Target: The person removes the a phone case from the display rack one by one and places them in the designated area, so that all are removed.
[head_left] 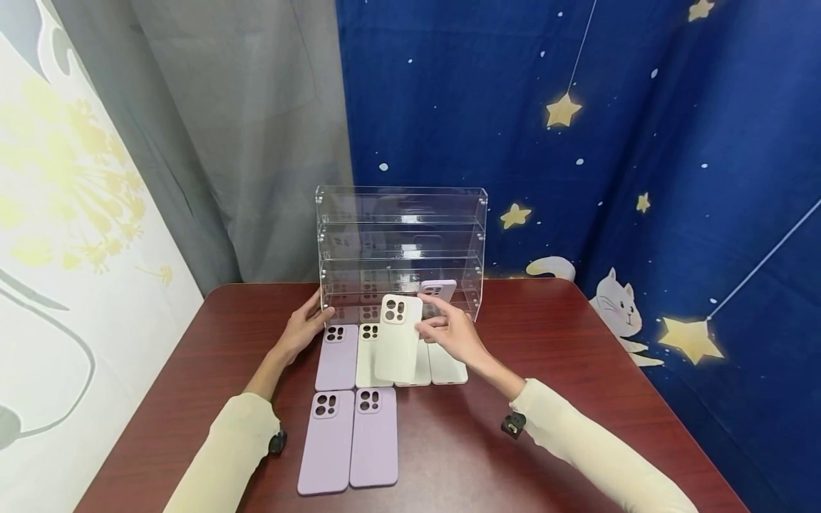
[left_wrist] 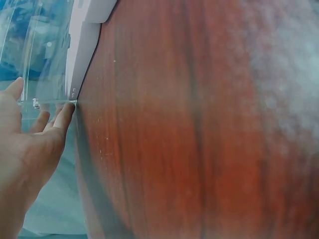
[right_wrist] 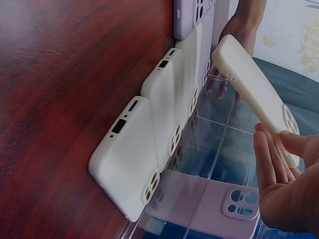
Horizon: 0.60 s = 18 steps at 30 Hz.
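My right hand point(head_left: 452, 335) pinches a white phone case point(head_left: 399, 342) near its camera end, thumb on one side and fingers on the other. The case is tilted above the table, its camera cutouts showing. At the lower left side of a clear acrylic display rack point(head_left: 400, 203), my left hand point(head_left: 303, 329) holds the side panel between thumb and fingers. A lilac phone case point(right_wrist: 219, 201) leans in the rack's lowest tier at the right. In front of the rack lie a lilac case point(head_left: 336, 360) and three white cases point(right_wrist: 127, 154), side by side.
Two more lilac cases point(head_left: 325, 445) lie side by side nearer the front on the dark red wooden table point(head_left: 513, 463). Behind the table hang a grey curtain point(head_left: 244, 128) and a blue curtain with stars point(head_left: 442, 85). A white patterned panel point(head_left: 77, 214) stands at the left.
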Tool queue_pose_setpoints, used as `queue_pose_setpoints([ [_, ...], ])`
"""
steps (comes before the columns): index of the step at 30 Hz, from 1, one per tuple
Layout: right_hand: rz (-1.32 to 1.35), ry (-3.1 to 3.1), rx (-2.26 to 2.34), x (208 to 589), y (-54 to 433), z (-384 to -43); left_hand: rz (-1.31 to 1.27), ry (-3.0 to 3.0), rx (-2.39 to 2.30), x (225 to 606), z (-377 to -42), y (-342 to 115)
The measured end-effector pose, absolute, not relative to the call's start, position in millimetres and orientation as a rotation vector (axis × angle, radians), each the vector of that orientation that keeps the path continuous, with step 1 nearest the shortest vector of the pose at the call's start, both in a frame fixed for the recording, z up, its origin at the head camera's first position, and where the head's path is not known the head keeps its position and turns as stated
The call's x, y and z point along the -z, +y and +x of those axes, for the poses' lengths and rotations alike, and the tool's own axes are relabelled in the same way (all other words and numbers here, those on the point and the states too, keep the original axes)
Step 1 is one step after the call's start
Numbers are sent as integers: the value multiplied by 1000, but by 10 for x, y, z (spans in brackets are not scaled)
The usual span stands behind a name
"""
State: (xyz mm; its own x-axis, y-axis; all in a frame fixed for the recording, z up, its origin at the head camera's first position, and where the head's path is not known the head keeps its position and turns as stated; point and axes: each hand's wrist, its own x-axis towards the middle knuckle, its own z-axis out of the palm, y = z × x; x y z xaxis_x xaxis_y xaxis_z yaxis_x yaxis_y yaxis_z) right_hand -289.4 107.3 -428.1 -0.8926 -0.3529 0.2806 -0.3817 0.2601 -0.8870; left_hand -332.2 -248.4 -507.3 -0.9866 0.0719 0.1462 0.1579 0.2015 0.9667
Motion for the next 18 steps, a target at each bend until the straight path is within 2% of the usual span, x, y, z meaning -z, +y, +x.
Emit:
queue_pose_setpoints([
  [18, 769, -2559, -1777, 4491, 1265, -2680, -202, -2411, 2000, 4728, -3125, -2414],
])
